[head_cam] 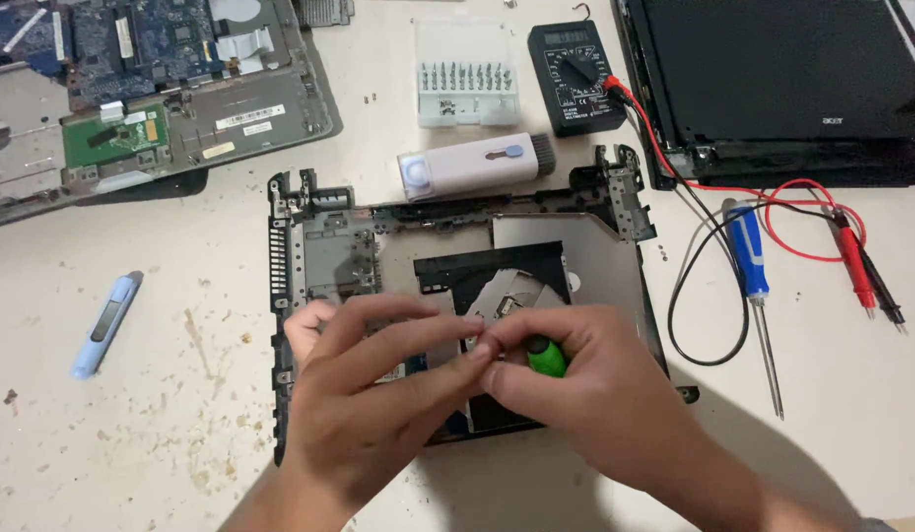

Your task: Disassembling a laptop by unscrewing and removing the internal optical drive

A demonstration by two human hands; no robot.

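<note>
Green screwdriver (pixel 547 358) at frame centre, gripped by the closed right hand (pixel 585 389); left hand (pixel 373 389) half-curled, fingertips touching it, over the laptop base (pixel 319 246).

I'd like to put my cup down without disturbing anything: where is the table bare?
Bare table lies lower left, between the light blue pen-like tool and the laptop base. A smaller patch sits lower right, below the blue screwdriver. The top is crowded: bit case, multimeter, red leads.
</note>
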